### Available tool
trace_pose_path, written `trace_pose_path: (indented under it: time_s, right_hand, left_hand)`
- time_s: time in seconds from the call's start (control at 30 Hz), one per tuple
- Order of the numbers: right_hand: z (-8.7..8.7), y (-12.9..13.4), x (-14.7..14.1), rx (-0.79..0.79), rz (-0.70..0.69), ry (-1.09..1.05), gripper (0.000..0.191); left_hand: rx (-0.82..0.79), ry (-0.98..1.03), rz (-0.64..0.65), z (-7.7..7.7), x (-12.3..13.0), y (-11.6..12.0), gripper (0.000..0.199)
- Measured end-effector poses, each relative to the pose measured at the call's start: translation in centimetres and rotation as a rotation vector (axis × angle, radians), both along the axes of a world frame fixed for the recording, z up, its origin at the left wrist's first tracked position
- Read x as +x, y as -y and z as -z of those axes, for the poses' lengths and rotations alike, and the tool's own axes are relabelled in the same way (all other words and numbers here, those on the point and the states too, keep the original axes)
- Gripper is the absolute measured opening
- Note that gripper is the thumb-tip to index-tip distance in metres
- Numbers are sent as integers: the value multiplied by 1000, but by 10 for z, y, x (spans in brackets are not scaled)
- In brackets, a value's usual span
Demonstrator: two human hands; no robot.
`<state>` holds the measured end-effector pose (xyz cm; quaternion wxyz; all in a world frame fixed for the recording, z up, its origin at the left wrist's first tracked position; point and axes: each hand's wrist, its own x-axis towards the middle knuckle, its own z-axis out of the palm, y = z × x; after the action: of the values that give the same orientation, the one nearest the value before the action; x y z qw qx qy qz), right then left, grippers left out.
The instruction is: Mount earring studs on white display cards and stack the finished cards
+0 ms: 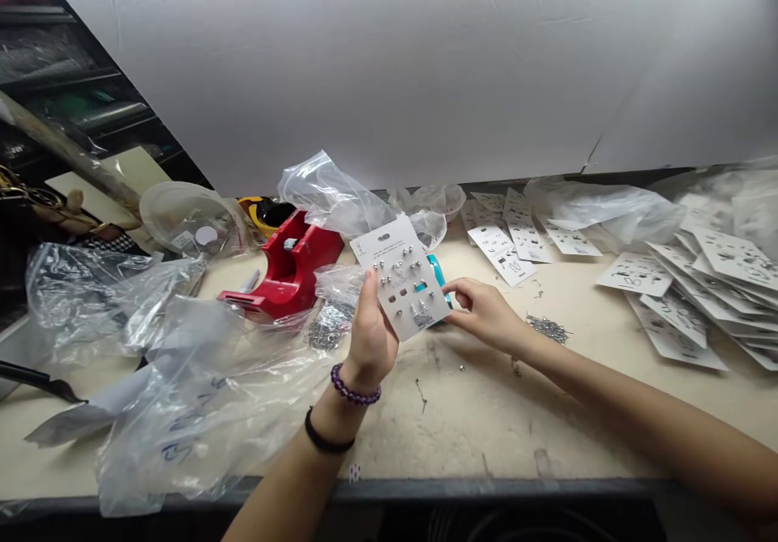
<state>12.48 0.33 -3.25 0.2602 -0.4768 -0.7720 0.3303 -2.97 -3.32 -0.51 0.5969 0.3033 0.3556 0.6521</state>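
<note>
In my left hand I hold a white earring card, tilted, with its printed front toward me. Rows of small silver stud earrings are fixed on it, and my thumb presses its left edge. My right hand is at the card's lower right edge, its thumb and index finger curled close together. Whatever they grip, if anything, is hidden or too small to make out. Behind the card a teal ring-shaped object shows in part. A small pile of silver metal pieces lies beyond my right wrist.
A red tape dispenser stands left of the card. Clear plastic bags cover the left of the table. Stacked earring cards lie at the right, more cards at the back. A white panel rises behind.
</note>
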Motion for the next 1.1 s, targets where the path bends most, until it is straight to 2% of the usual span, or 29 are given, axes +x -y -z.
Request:
trace_pose_path:
  time_s: [0.17, 0.23, 0.5, 0.67, 0.8, 0.87, 0.97, 1.03, 1.1]
  right_hand:
    - [3, -1, -10, -350, 76, -258, 22]
    - [5, 2, -14, -412, 114, -365, 27]
    - [9, 16, -20, -215, 208, -428, 15]
    - [16, 19, -22, -187, 232, -469, 11]
    - [11, 26, -22, -193, 211, -468, 8]
    - [6, 32, -20, -282, 190, -497, 16]
    - [-2, 40, -17, -568, 214, -599, 31]
    - [-5, 41, -15, -730, 276, -647, 31]
    - [-3, 39, -14, -808, 309, -673, 28]
  left_hand:
    - [-25, 17, -23, 0, 0, -1, 47]
    - [-32, 2, -26, 1, 0, -1, 48]
    - [-25, 47, -113, -3, -10, -6, 47]
    - [-18, 97, -215, -8, -14, -9, 43]
    - [-71, 127, -192, -9, -14, -9, 43]
    - [-86, 133, -190, -8, -14, -8, 42]
    - [-106, 141, -205, -8, -14, -9, 40]
    - [-133, 144, -204, -7, -14, -9, 39]
    - [-141, 143, -198, -7, -14, -10, 39]
